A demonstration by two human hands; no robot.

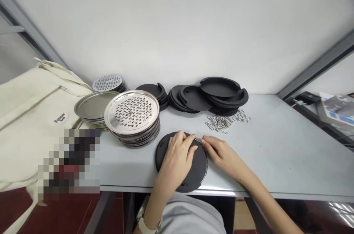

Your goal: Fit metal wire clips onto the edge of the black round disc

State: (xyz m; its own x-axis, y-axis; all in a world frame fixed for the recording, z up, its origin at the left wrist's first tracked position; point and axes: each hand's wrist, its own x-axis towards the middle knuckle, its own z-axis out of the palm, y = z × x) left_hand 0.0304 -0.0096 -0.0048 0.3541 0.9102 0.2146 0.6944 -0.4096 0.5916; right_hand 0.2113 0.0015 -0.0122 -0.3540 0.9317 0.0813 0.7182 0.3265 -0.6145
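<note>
A round black disc [197, 166] with small slots near its rim lies flat at the table's front edge. A thin shiny edge shows along its right side. My left hand [178, 153] lies over the disc and holds it down, fingers bent and closed on it. At the disc's upper right edge, a small metal wire clip [197, 139] sits between my two hands. My right hand [218, 149] is closed, thumb and index finger pinching the clip's end. My left index fingertip is close to the clip; whether it touches is unclear.
Stacked round grater plates [132, 112] and a stack of greenish round plates [95, 107] stand left. Black round covers [221, 86] are piled along the wall. Loose wire clips [219, 122] and small rings [241, 117] lie before them. A cream cloth bag [30, 116] hangs over the left side.
</note>
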